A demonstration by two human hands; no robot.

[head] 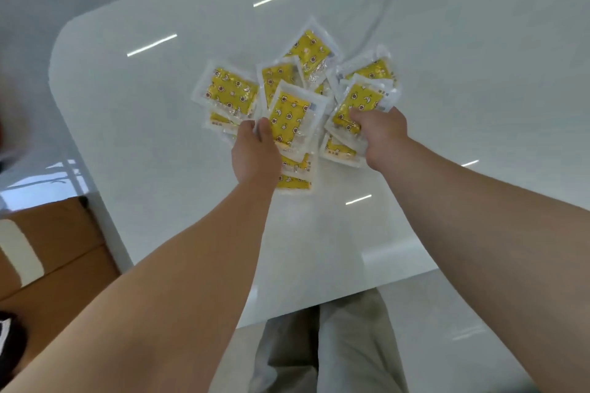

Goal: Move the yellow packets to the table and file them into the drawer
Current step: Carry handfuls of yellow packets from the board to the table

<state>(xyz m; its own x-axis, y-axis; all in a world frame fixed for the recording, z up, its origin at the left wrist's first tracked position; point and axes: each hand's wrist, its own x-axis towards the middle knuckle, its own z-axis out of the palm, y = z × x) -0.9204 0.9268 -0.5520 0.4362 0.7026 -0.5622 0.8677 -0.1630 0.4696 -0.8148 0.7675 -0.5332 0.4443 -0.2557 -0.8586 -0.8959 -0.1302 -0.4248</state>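
Several yellow packets in clear wrappers, printed with small stars and moons, fan out over the white table. My left hand grips a bunch of them from below, thumb on top of one packet. My right hand is closed on another bunch of yellow packets to the right. More packets stick out behind and beneath both hands. No drawer shows in the head view.
The glossy white table has a rounded far-left corner and a near edge above my legs. A brown cardboard box stands on the floor at the left. A dark object sits at the lower left edge.
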